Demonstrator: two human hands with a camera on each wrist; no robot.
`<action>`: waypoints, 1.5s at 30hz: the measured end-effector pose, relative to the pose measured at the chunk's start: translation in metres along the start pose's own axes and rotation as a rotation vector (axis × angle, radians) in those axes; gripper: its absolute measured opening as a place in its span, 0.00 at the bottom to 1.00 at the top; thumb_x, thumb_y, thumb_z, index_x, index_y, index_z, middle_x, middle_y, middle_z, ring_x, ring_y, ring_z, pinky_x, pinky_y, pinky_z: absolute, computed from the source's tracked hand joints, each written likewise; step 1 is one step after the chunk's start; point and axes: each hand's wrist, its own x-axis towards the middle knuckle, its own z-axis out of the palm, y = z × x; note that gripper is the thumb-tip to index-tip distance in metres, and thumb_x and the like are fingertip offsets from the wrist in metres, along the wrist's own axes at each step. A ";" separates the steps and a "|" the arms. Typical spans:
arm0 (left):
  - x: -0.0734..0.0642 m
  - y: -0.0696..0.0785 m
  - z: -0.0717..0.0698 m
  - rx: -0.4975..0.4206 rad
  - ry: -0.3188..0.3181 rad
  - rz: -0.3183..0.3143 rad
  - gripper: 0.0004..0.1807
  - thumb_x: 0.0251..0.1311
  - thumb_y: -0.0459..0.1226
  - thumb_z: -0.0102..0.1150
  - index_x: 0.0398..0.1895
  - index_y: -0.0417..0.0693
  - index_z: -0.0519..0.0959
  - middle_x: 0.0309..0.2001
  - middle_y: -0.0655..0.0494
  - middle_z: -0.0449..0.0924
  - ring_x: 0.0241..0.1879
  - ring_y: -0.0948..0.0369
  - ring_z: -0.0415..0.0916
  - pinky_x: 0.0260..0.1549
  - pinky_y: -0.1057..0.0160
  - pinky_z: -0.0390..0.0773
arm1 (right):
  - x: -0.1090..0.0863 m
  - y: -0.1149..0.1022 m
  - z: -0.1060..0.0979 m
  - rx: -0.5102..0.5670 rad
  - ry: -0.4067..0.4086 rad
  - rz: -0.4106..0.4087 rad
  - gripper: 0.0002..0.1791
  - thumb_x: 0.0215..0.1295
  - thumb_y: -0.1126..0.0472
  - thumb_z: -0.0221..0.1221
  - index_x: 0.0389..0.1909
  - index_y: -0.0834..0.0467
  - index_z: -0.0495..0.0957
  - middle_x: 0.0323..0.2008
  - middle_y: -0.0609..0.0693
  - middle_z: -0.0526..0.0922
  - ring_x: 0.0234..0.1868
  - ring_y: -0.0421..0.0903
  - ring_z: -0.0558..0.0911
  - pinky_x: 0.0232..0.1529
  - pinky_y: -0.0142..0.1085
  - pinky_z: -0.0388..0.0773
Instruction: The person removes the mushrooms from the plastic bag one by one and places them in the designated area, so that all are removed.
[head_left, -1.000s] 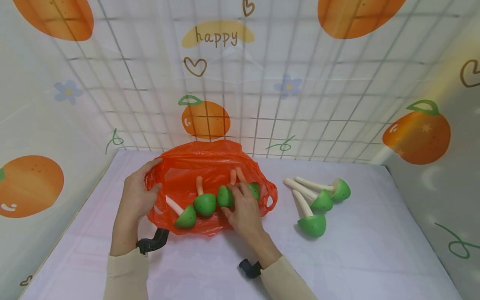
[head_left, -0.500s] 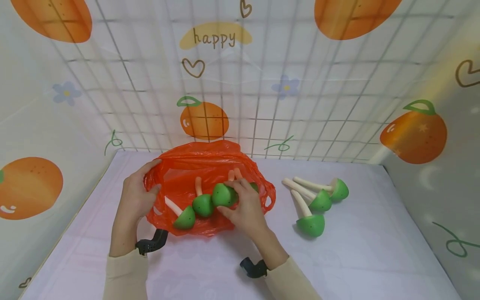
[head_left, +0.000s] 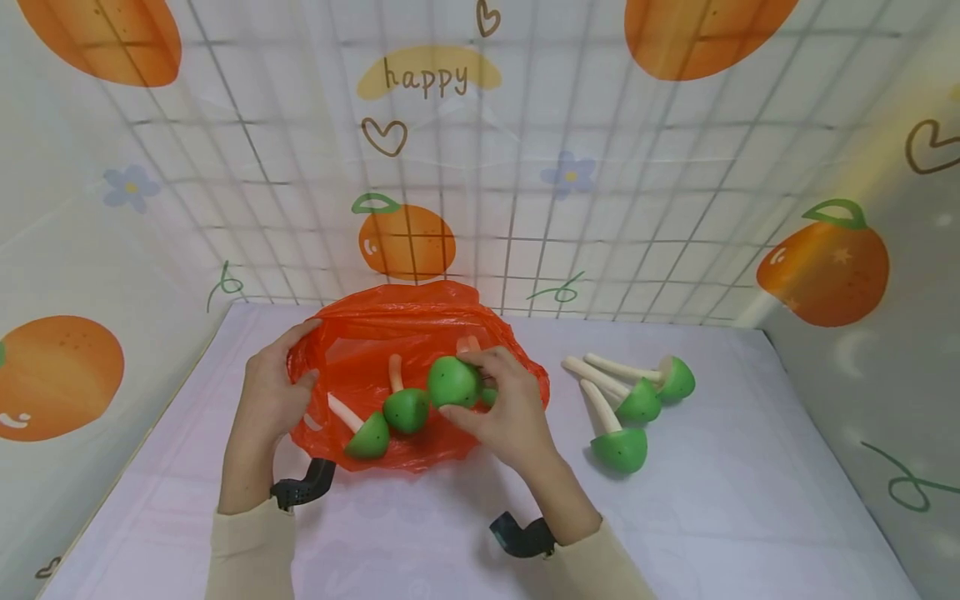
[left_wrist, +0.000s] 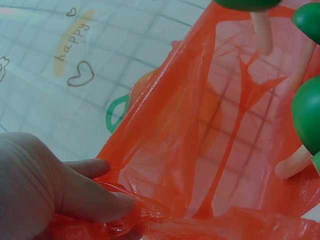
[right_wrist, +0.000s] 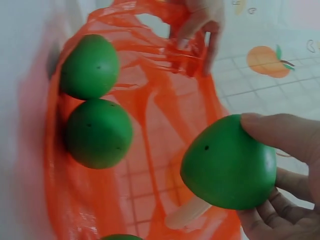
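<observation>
Transfer prob. underway: green-capped toy mushroom [head_left: 453, 382] pinched over red plastic bag [head_left: 405, 321] by R hand [head_left: 513, 412]; bag gripped by L hand [head_left: 272, 392]; next, steady pinch w/ bag spread wide req'd.

The place is a small tabletop booth [head_left: 840, 375]: beyond the left hand [head_left: 273, 392] and right hand [head_left: 513, 412], sheeting [head_left: 457, 142] printed with oranges [head_left: 407, 242] covers a wire grid [head_left: 528, 239] and flanks the pale tabletop [head_left: 720, 500].

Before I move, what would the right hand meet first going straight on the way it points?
Past the green-capped mushroom the right hand pinches, likely the far wall of the red plastic bag, though depth is unclear; stem tips just ahead may be nearer.
</observation>
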 end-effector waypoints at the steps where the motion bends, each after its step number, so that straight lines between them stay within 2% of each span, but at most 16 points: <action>1: 0.000 0.000 0.000 0.000 -0.001 0.001 0.39 0.67 0.21 0.59 0.80 0.52 0.67 0.71 0.38 0.71 0.64 0.38 0.72 0.53 0.37 0.82 | 0.000 -0.001 -0.003 0.007 0.004 -0.009 0.33 0.47 0.64 0.83 0.57 0.60 0.84 0.47 0.49 0.82 0.47 0.48 0.85 0.49 0.45 0.88; 6: 0.000 0.000 -0.001 -0.002 -0.003 0.004 0.38 0.67 0.22 0.58 0.80 0.52 0.67 0.71 0.38 0.71 0.63 0.37 0.72 0.53 0.37 0.82 | -0.001 -0.006 -0.019 0.019 0.011 -0.048 0.34 0.46 0.65 0.83 0.58 0.59 0.84 0.49 0.49 0.83 0.46 0.47 0.85 0.48 0.44 0.87; 11: 0.000 -0.001 -0.001 0.004 0.002 0.017 0.38 0.67 0.22 0.59 0.79 0.51 0.67 0.71 0.37 0.71 0.62 0.37 0.72 0.52 0.36 0.83 | -0.002 -0.011 -0.039 0.026 0.005 -0.063 0.34 0.46 0.65 0.84 0.58 0.57 0.84 0.47 0.49 0.82 0.47 0.45 0.84 0.47 0.39 0.86; 15: 0.000 -0.001 0.000 0.002 0.002 0.026 0.38 0.67 0.22 0.59 0.79 0.50 0.67 0.71 0.37 0.71 0.63 0.37 0.72 0.52 0.36 0.82 | -0.003 -0.015 -0.056 0.079 0.020 -0.070 0.34 0.47 0.69 0.82 0.59 0.59 0.84 0.48 0.50 0.82 0.47 0.45 0.84 0.51 0.32 0.85; 20: 0.000 0.000 0.001 0.006 0.000 0.026 0.38 0.66 0.21 0.58 0.79 0.50 0.68 0.71 0.37 0.71 0.63 0.37 0.72 0.52 0.36 0.82 | -0.005 -0.015 -0.079 0.177 0.054 -0.094 0.34 0.47 0.74 0.80 0.58 0.62 0.83 0.49 0.51 0.82 0.46 0.47 0.84 0.55 0.30 0.83; 26: -0.001 0.001 0.002 0.004 -0.008 0.017 0.38 0.67 0.22 0.58 0.79 0.51 0.68 0.71 0.37 0.71 0.63 0.37 0.72 0.52 0.37 0.82 | -0.007 -0.017 -0.096 0.323 -0.024 -0.095 0.34 0.48 0.80 0.77 0.59 0.64 0.82 0.52 0.56 0.81 0.50 0.50 0.83 0.58 0.32 0.82; 30: -0.001 0.001 0.003 0.012 -0.003 0.020 0.38 0.67 0.22 0.59 0.79 0.51 0.68 0.71 0.37 0.71 0.63 0.37 0.72 0.53 0.36 0.82 | -0.008 -0.019 -0.100 0.365 -0.080 -0.110 0.33 0.48 0.81 0.75 0.58 0.66 0.82 0.52 0.59 0.82 0.53 0.51 0.83 0.59 0.34 0.82; 35: -0.002 0.000 0.002 0.015 0.003 0.018 0.38 0.67 0.22 0.59 0.79 0.51 0.68 0.71 0.37 0.71 0.63 0.37 0.72 0.53 0.36 0.82 | -0.010 -0.023 -0.102 0.380 -0.093 -0.128 0.32 0.48 0.82 0.75 0.58 0.66 0.82 0.51 0.59 0.83 0.52 0.51 0.82 0.59 0.34 0.82; 40: -0.001 -0.001 0.002 0.017 0.009 0.017 0.38 0.67 0.22 0.59 0.79 0.51 0.68 0.71 0.37 0.71 0.63 0.36 0.72 0.53 0.36 0.82 | -0.014 -0.029 -0.114 0.390 -0.056 -0.174 0.35 0.45 0.85 0.74 0.59 0.70 0.81 0.52 0.59 0.81 0.52 0.50 0.82 0.59 0.33 0.82; 45: -0.001 0.000 0.001 0.011 0.005 0.009 0.38 0.67 0.22 0.59 0.80 0.52 0.67 0.72 0.37 0.70 0.64 0.36 0.71 0.53 0.36 0.81 | -0.018 -0.029 -0.133 0.335 0.053 -0.208 0.38 0.41 0.88 0.73 0.59 0.71 0.80 0.50 0.59 0.81 0.49 0.48 0.82 0.59 0.31 0.81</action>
